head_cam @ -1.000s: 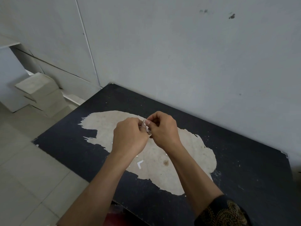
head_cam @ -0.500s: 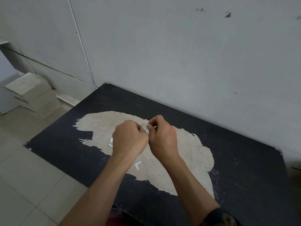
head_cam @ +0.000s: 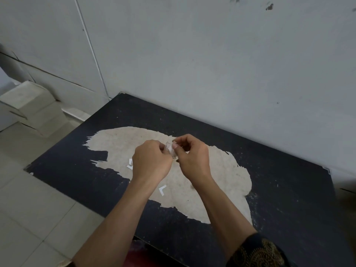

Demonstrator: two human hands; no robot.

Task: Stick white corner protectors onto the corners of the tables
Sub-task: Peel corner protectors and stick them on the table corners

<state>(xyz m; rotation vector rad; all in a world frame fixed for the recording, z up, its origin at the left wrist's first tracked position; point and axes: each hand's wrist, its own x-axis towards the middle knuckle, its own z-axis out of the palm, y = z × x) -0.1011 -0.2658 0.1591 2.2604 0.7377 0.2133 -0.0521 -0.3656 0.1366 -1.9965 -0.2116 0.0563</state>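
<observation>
At centre frame, a protector (head_cam: pixel 170 151) is still being pinched by left hand (head_cam: pixel 152 162) and right hand (head_cam: pixel 192 158). Backing is likely being peeled before sticking.

1. The table (head_cam: pixel 289 199) stands against the wall (head_cam: pixel 212 64) behind it.
2. Above the table's middle, the left hand (head_cam: pixel 152 160) and right hand (head_cam: pixel 192 157) pinch a corner protector (head_cam: pixel 170 150) between them.
3. On the table, one loose piece (head_cam: pixel 162 190) lies between the forearms, and other pieces (head_cam: pixel 130 164) lie just left of the left hand.
4. Stacked boxes (head_cam: pixel 32 106) sit on the floor left of the table.
</observation>
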